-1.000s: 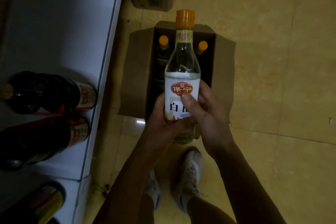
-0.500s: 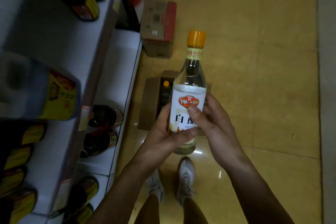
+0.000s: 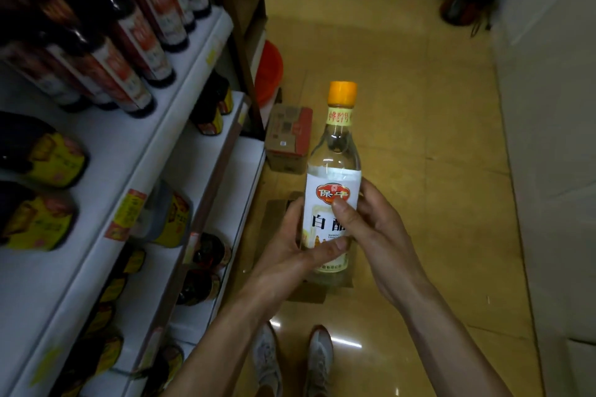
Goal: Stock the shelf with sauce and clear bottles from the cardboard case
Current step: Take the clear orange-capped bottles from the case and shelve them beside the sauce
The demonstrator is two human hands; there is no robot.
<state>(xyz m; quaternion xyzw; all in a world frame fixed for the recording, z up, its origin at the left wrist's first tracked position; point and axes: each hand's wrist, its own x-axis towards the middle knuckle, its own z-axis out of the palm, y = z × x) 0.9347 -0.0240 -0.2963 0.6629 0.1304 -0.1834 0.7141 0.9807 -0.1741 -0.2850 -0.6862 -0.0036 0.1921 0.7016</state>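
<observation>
Dark sauce bottles [image 3: 135, 42] crowd shelf [image 3: 154, 138], frame left; cardboard case [image 3: 277, 216] below. Left hand [image 3: 290, 255] and right hand [image 3: 367, 229] both grip upright clear bottle [image 3: 335, 177], centre.

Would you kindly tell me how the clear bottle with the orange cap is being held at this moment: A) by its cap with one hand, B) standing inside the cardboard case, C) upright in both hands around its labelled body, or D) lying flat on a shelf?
C: the clear bottle is upright, the left hand and the right hand both curl round its labelled body, and the orange cap is untouched.
</observation>
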